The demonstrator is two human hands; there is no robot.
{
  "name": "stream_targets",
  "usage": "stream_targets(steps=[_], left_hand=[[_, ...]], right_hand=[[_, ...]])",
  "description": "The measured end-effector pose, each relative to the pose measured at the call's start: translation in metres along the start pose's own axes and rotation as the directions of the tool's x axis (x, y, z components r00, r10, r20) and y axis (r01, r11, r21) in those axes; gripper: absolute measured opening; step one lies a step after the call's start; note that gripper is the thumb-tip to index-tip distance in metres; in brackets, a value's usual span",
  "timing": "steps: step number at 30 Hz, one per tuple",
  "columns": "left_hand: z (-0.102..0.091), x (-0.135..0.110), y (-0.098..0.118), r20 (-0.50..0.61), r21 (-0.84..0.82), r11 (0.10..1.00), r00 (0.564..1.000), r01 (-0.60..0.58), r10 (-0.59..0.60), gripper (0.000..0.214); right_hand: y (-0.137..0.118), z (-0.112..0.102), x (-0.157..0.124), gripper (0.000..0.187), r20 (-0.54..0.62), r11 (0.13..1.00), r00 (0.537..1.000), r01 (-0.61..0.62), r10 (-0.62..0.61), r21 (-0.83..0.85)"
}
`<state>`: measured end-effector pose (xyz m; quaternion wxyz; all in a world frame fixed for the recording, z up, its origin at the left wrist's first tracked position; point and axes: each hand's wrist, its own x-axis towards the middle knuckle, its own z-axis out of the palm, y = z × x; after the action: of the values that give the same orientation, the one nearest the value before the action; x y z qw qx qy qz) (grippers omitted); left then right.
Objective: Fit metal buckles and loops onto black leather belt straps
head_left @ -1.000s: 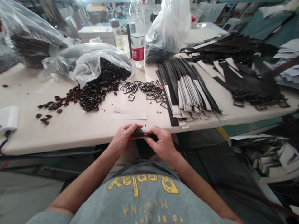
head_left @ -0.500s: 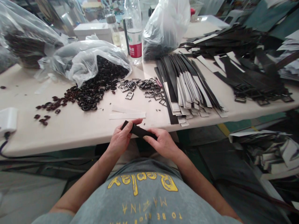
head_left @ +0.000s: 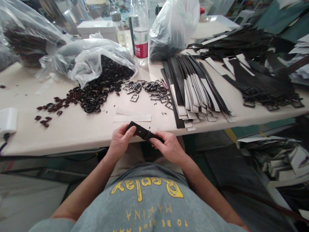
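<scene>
Both hands hold one black strap just in front of the table's near edge. My left hand pinches the strap's left end between thumb and fingers. My right hand is closed round its right part, where a dark loop sits on the strap. On the table behind lie two white paper strips, a pile of metal buckles and a spill of dark brown rings from a clear plastic bag.
Black straps with white ends lie fanned out right of the buckles, and more straps with buckles lie further right. A water bottle, a grey bag and a white box stand at the back. A white device sits at the left edge.
The strap was bunched between both hands. Now it is drawn out longer to the left, with my left hand holding its end nearer the table.
</scene>
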<state>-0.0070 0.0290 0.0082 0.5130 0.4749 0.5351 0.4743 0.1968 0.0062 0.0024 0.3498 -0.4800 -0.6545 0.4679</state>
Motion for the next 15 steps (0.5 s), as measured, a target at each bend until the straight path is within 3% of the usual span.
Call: stream_targets(steps=[3,7,11,15], left_hand=[[-0.007,0.003,0.004,-0.006,0.014,0.999,0.999,0.046,-0.046,0.039],[0.002,-0.004,0.002,0.066,-0.071,0.993,0.994,0.089,-0.085,0.039],[0.01,-0.006,-0.001,0.107,-0.075,0.997,0.994,0.035,-0.027,0.048],[0.007,-0.002,-0.001,0.128,-0.081,0.997,0.992,0.005,0.005,0.049]], right_hand=[[-0.001,0.001,0.001,0.017,-0.064,0.998,0.997,0.043,-0.046,-0.052],[-0.005,0.014,0.005,0.043,-0.117,0.956,0.97,0.181,-0.213,-0.232],[0.0,0.023,0.009,0.034,-0.131,0.875,0.925,0.283,-0.358,-0.392],[0.009,0.022,0.009,0.033,-0.153,0.86,0.914,0.281,-0.375,-0.426]])
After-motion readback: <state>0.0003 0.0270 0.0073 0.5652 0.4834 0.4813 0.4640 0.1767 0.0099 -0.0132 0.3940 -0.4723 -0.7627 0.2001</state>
